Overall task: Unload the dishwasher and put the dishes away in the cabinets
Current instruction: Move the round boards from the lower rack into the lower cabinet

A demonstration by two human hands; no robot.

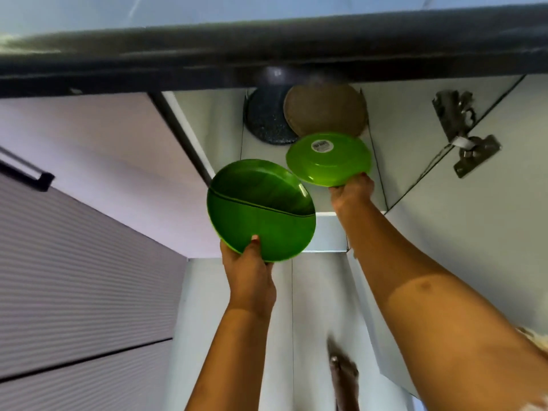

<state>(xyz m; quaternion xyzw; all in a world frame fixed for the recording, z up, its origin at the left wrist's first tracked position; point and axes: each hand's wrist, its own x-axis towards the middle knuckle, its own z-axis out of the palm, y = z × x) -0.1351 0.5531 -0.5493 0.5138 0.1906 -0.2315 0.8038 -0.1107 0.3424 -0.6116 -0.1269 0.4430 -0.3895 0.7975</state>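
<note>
Green and glossy, the larger round plate (pixel 261 209) is pinched at its six o'clock rim by our left hand (pixel 250 268). At two o'clock our right hand (pixel 351 192) grips the smaller green plate (pixel 329 161) at the open white cabinet (pixel 207 123), near a speckled dark plate (pixel 265 121) and a brown plate (pixel 324 111). Neither seems shelved yet.

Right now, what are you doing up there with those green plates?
A person is putting plates away. The left hand grips one green plate by its rim. The right hand holds a second green plate up at the open cabinet, its stickered underside facing the camera. A dark speckled plate and a brown plate sit inside.
</note>
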